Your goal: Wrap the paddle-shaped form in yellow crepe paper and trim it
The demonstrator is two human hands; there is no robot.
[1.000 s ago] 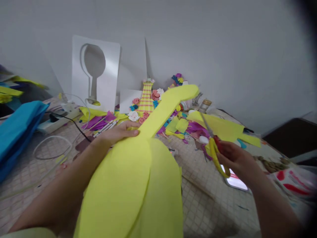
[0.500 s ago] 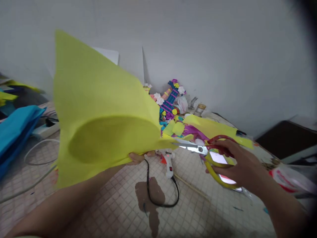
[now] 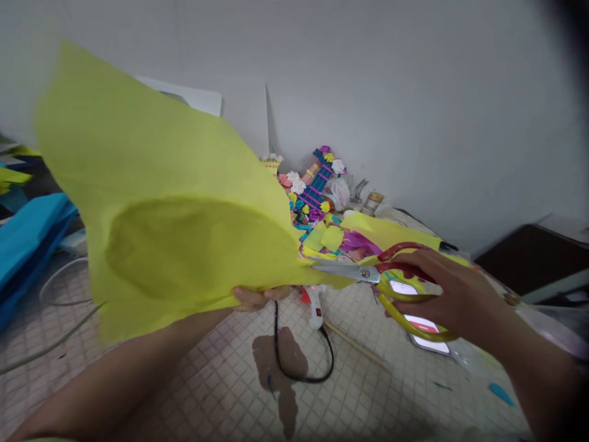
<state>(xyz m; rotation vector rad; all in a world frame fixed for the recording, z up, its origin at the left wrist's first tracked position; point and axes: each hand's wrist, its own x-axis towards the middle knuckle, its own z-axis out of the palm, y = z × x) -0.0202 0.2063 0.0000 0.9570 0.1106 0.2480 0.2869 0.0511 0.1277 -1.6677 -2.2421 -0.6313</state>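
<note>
Yellow sheet point(image 3: 179, 178): up in the air over the left and middle of the table, broad and floppy, a darker rounded shape showing across it, narrow end pointing right
Left hand point(image 3: 258, 298): there it is at the lower edge, fingers closed on the sheet, pinching it
Right hand point(image 3: 442, 294): gripping the scissors point(image 3: 367, 274) by their red and yellow handles
Blades point(image 3: 338, 269): aimed left, right at the sheet's narrow end; whether they are biting through, I can't tell from here
Glue gun point(image 3: 315, 310): white, just below that narrow end, its black cord point(image 3: 306, 381) looping over the checked table cover point(image 3: 197, 393), a brown patch point(image 3: 293, 356) partly inside the loop
Phone point(image 3: 435, 345): screen lit, lying below the handles
Back: a blue guitar-shaped piece point(image 3: 315, 187) with purple strips, paper flowers point(image 3: 294, 182) beside it, a jar point(image 3: 372, 202) to its right
Far left: folded blue material point(image 3: 27, 252), near the sheet
</note>
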